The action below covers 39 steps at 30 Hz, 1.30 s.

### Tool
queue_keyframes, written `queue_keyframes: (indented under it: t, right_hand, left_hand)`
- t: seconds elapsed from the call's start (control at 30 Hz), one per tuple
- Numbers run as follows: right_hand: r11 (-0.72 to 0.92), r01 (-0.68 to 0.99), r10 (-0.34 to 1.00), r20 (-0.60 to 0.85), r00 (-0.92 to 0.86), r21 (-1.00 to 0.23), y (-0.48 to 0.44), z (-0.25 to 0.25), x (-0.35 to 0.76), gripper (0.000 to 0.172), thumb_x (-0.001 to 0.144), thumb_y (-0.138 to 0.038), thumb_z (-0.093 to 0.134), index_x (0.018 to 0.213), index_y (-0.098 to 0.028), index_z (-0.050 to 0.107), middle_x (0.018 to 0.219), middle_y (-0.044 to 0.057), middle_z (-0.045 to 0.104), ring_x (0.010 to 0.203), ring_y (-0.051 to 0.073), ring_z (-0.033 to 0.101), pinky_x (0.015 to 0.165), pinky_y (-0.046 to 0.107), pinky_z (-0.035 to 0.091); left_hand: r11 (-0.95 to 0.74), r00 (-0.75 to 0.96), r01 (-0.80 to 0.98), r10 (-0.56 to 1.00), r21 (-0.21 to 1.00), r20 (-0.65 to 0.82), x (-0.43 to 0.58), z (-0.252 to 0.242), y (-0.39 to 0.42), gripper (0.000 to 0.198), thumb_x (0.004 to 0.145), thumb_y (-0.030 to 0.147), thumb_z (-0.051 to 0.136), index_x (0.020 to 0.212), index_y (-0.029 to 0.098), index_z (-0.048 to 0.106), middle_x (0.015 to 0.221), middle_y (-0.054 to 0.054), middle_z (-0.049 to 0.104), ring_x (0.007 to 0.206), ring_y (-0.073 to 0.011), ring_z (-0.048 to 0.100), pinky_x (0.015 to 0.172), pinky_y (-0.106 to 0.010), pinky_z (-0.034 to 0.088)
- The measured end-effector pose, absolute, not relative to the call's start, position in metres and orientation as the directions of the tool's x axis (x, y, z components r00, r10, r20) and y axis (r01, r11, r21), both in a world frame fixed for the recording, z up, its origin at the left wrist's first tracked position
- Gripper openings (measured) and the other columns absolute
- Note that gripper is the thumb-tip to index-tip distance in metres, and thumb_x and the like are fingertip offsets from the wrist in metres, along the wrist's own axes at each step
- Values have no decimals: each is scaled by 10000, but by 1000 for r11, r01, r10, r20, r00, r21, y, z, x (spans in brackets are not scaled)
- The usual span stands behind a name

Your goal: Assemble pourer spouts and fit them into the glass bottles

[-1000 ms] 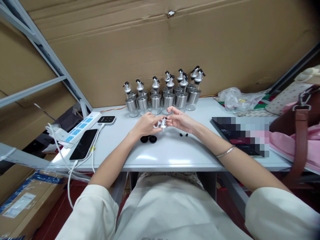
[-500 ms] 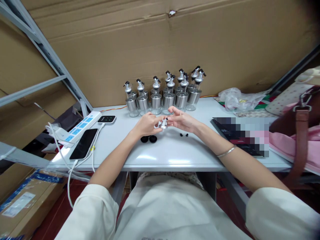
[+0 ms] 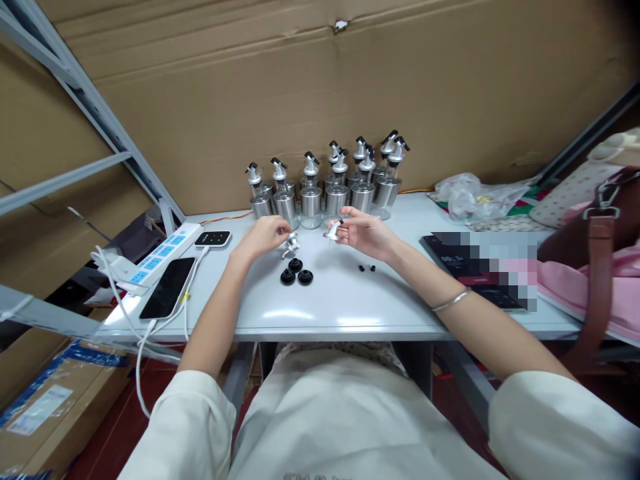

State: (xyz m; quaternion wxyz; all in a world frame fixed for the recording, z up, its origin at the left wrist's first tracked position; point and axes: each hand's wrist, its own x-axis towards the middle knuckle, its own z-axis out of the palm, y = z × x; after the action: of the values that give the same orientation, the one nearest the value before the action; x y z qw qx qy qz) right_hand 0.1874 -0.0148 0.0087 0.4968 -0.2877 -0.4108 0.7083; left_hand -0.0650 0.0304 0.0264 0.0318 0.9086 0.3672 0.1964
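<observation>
My right hand (image 3: 369, 235) holds a silver pourer spout (image 3: 332, 231) with a black tip, pinched between thumb and fingers just above the table. To the left, my left hand (image 3: 265, 237) is bent down with its fingers drawn together at a small pile of shiny silver pieces (image 3: 291, 246). Whatever its fingertips grip is too small to make out. Just in front of that pile lie three round black stoppers (image 3: 296, 265). Two tiny black plugs (image 3: 367, 269) rest on the table below my right hand.
Several glass-and-steel oil bottles (image 3: 311, 198) with pourer tops stand along the cardboard at the back. Left are a phone (image 3: 167, 288), a power strip (image 3: 167, 253) and a small black device (image 3: 213, 239). A tablet (image 3: 460, 267) and a bag (image 3: 603, 267) are right.
My left hand has left the spout and moved left to the silver pieces. Those pieces and the third black stopper now show. My right hand still holds the spout.
</observation>
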Motion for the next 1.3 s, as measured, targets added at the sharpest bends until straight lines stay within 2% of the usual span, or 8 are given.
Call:
queue_keyframes:
  t: [0.13,0.47,0.87,0.93,1.07,1.17,1.3]
  right_hand:
    - [-160,-463,939,11,-344,-872,-16,10,187,297,634,-118,643,827,-237,451,798,-10,641,518,91,404,583,281,385]
    - [-172,-463,947,-16,-322,-869,-17,12,186,286,624,-111,629,826,-229,464,778,-5,650,514,89,396,593,284,368]
    - [-169,-454,945,-12,-327,-875,-16,10,187,286,636,-114,641,830,-234,468,802,-6,646,521,91,405,599,288,406]
    - [-167,-467,943,-3,-332,-868,-19,11,186,283,637,-98,632,833,-231,476,810,-4,650,523,87,413,643,306,436]
    - [-195,-504,915,28,-401,-841,-23,13,184,291,640,-91,621,862,-227,489,811,-4,646,534,88,436,753,392,485]
    - [-196,-526,909,48,-414,-827,-26,14,182,292,644,-97,626,864,-226,485,805,-4,642,552,96,465,771,431,503]
    - [-162,-549,925,68,-375,-820,-26,17,184,277,656,-94,625,858,-226,487,795,-9,641,566,100,491,785,442,519]
  left_hand:
    - [-716,682,660,698,228,219,-57,25,25,162,760,174,564,799,150,719,808,-48,692,738,-155,626,712,-247,457]
    - [-669,732,617,682,415,11,-56,32,17,194,699,304,609,718,149,723,758,-38,705,664,-141,600,604,-221,411]
    - [-640,730,633,681,435,-61,-55,33,12,135,629,218,552,661,156,668,643,-9,639,590,-126,530,545,-221,378]
    - [-607,703,625,711,491,-15,-51,33,10,124,645,219,533,665,153,636,610,3,599,567,-115,503,528,-218,360]
    - [-584,622,538,762,608,181,-36,31,3,80,677,205,485,671,158,549,578,41,497,537,-86,427,512,-204,325]
    - [-627,599,479,745,615,293,-27,26,0,36,677,188,480,670,163,504,591,50,475,547,-81,410,528,-203,323]
    - [-684,561,451,717,573,414,-24,21,1,10,686,173,482,679,168,488,636,39,522,587,-90,445,566,-211,352]
